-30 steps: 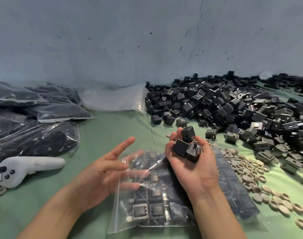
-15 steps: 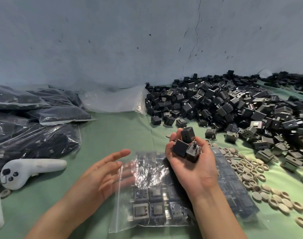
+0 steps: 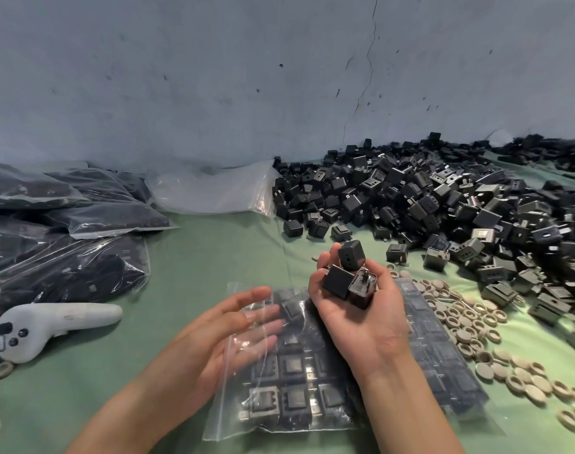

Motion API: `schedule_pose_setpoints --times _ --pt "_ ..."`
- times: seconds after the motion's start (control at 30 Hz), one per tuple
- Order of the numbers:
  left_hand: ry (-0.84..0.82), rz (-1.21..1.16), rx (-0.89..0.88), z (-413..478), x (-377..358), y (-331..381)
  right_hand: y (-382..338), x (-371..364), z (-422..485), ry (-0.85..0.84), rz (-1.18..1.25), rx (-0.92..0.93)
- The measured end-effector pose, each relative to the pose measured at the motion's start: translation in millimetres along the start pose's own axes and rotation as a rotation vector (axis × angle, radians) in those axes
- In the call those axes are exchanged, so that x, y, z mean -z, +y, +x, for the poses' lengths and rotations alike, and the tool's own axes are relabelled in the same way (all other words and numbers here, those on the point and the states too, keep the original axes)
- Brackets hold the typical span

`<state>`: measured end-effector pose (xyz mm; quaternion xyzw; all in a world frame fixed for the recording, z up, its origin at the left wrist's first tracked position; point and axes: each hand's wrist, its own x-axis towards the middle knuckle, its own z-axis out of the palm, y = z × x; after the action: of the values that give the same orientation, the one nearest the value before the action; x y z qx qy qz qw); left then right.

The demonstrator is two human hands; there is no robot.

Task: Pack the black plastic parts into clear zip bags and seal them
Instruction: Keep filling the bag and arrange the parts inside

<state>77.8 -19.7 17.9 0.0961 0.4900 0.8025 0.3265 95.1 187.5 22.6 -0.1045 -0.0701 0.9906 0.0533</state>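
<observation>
Since a second before, the left hand (image 3: 227, 335) had dropped and slid its straight, relaxed fingers under the clear film at the mouth of the zip bag (image 3: 296, 394). The bag lay flat and partly filled on the green cloth (image 3: 214, 257). Above it the right hand (image 3: 361, 322) cupped three black parts (image 3: 345, 276), fingers curled round them. Beyond lay the loose pile (image 3: 426, 204).

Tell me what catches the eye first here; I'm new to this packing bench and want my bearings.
A big heap of black plastic parts spreads along the wall at right. In front, the right hand cups three black parts above a clear zip bag lying part-filled on the green cloth, while the left hand shows straight fingers through the bag's plastic. Filled bags are stacked at far left.
</observation>
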Motion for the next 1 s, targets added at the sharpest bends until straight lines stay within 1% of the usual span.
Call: schedule_pose_setpoints --times 0.13,0.3,0.37,0.43,0.53,0.57,0.6,0.63,0.67,0.7,0.73,0.77,0.8,0.87,0.93,1.0 --pt "-0.009 0.002 -0.036 6 -3 2 0 0 -1 -0.005 0.002 0.003" --pt "-0.044 -0.162 0.020 13 -9 2 2 -2 -2 -0.032 -0.033 -0.002" --pt "-0.046 -0.140 0.034 17 -12 2 5 -3 -3 -0.033 -0.048 -0.015" --pt "-0.028 -0.099 0.034 19 -12 3 7 -3 -3 -0.030 -0.059 -0.023" --pt "-0.014 -0.150 0.016 13 -4 10 7 -2 -4 -0.032 -0.061 -0.030" --pt "0.008 -0.166 -0.005 11 -2 13 7 -2 -4 -0.033 -0.053 -0.030" --pt "0.069 -0.144 -0.035 8 1 17 7 -2 -4 -0.033 -0.046 -0.030" --pt "0.179 -0.027 -0.103 5 3 18 7 -3 -3 -0.031 -0.044 -0.032" --pt "0.341 0.225 -0.204 2 7 17 7 -3 -4 -0.030 -0.052 -0.036" --pt "0.551 0.581 -0.336 -3 10 14 8 -3 -4 -0.028 -0.068 -0.042" --pt "0.720 0.935 -0.487 -8 9 12 9 -4 -4 -0.029 -0.082 -0.048" --pt "0.787 1.150 -0.627 -13 4 11 10 -5 -4 -0.034 -0.091 -0.055" --pt "0.754 1.230 -0.717 -16 -4 8 12 -5 -4 -0.042 -0.097 -0.066" --pt "0.587 1.306 -0.781 -15 -20 0 19 -7 -6 -0.057 -0.101 -0.096" --pt "0.483 1.439 -0.756 -10 -32 -11 26 -6 -7 -0.070 -0.100 -0.145" --pt "0.475 1.562 -0.731 -5 -37 -19 33 -3 -8 -0.079 -0.140 -0.210"
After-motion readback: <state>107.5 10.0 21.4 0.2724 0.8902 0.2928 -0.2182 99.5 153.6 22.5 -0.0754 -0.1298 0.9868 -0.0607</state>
